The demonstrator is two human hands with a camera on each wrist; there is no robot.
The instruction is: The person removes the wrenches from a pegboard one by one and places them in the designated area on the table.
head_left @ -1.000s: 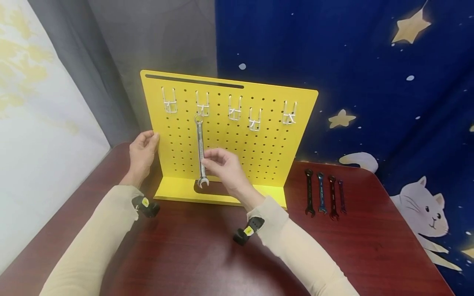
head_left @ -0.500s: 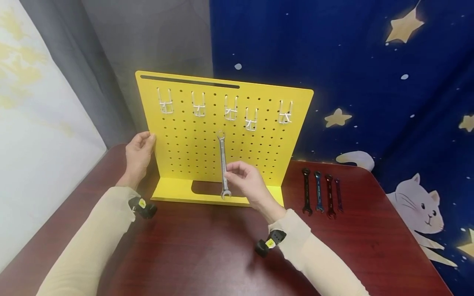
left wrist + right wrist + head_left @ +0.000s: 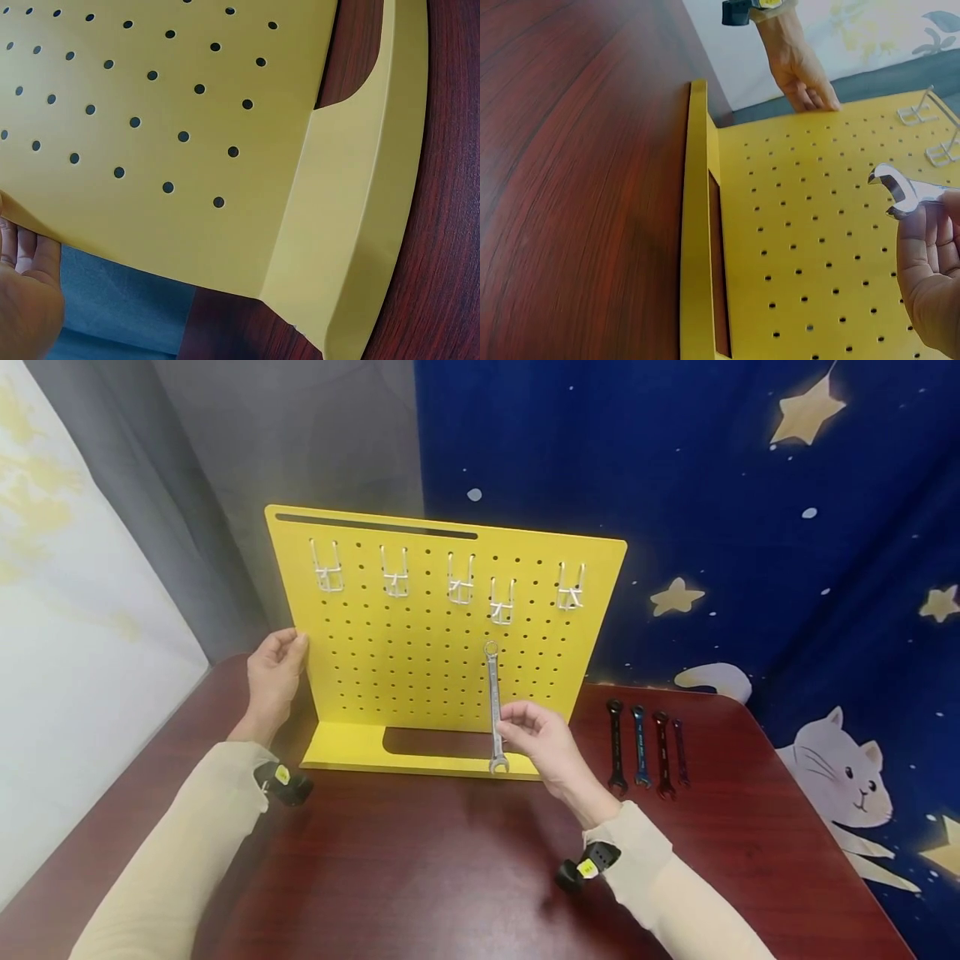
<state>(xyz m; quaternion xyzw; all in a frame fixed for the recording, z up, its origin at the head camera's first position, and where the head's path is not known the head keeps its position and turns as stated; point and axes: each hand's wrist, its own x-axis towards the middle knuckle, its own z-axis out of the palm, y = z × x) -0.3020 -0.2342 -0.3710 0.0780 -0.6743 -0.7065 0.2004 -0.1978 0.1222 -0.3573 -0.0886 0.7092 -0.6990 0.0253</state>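
My right hand (image 3: pixel 546 745) pinches a silver combination wrench (image 3: pixel 494 697) by its shaft, ring end up and open end down. The wrench stands in front of the yellow pegboard (image 3: pixel 352 745), below its hooks; in the right wrist view the open end (image 3: pixel 900 191) juts past my fingers. At the board's left edge, my left hand (image 3: pixel 274 675) grips the panel between thumb and fingers. Several white wire hooks (image 3: pixel 460 585) hang across the upper part of the board with nothing on them.
To the right of the pegboard, several wrenches lie side by side on the dark red table (image 3: pixel 420 860): a black one (image 3: pixel 616 747), a blue one (image 3: pixel 641 750), a dark red one (image 3: pixel 663 758) and a smaller purple one (image 3: pixel 680 752). Curtains hang behind.
My right hand has moved right and down with the silver wrench, away from the second hook from the left. The left hand keeps its hold on the board's edge.
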